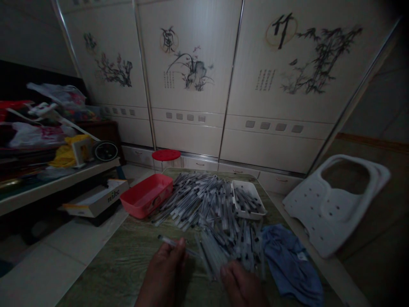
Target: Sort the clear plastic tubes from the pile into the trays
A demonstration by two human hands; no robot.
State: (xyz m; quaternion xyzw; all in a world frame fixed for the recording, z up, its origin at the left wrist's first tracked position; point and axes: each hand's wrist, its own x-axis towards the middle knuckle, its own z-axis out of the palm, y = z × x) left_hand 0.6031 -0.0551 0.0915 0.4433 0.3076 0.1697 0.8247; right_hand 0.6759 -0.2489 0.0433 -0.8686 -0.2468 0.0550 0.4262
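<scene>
A large heap of grey pen barrels (204, 200) covers the middle of a wood-grain table (128, 260). My left hand (164, 273) rests at the table's near edge, fingers closed on a single clear pen barrel (174, 244) that sticks out to the left. My right hand (243, 283) lies beside it with fingers curled at the near end of a bundle of barrels (214, 253); what it grips is hard to make out in the dim light.
A red plastic tray (145, 198) sits at the table's left edge. A white tray (247, 198) holding several dark parts stands right of the heap. A blue cloth (290, 260) lies at the right. A white plastic seat (335, 200) leans beyond. Cluttered shelf at left.
</scene>
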